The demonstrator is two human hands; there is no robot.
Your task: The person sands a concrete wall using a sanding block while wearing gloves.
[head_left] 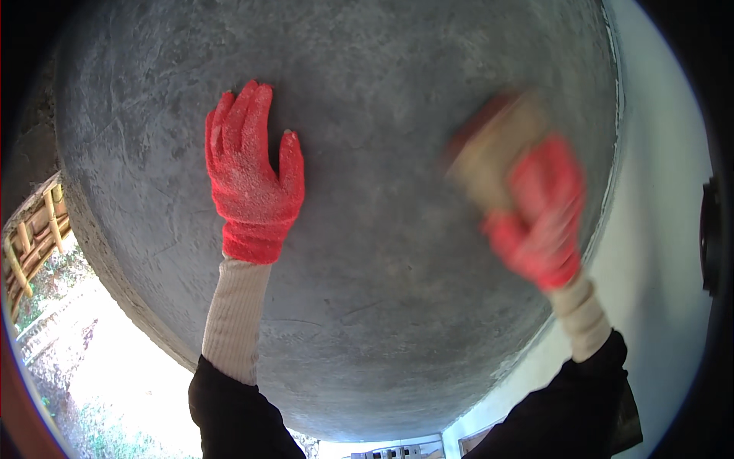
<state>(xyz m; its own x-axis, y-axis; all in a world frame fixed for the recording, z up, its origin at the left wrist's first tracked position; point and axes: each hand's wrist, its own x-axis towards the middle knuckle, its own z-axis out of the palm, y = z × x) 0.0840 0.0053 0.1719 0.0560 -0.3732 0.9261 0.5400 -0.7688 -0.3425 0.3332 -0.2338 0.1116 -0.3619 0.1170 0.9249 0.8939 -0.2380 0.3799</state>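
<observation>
A broad grey cement-plastered surface [375, 229], mottled and lightly scratched, fills the middle of the view. My left hand [248, 168], in a red coated glove dusted with pale powder, lies flat against it, fingers stretched out and thumb apart, holding nothing. Toward the right side, my right hand [541, 210], in the same kind of red glove, grips a tan rectangular block [497, 149] with a dark reddish edge. Both are smeared by motion. The block is at the grey surface; its face toward the plaster is hidden, and its exact kind cannot be made out.
A pale wall [650, 214] borders the plaster on the right, with a dark round object [709, 237] at the rim. The plaster's rough edge [126, 294] runs down the left. Beyond it are a bamboo-like frame [34, 237] and bright ground with plants.
</observation>
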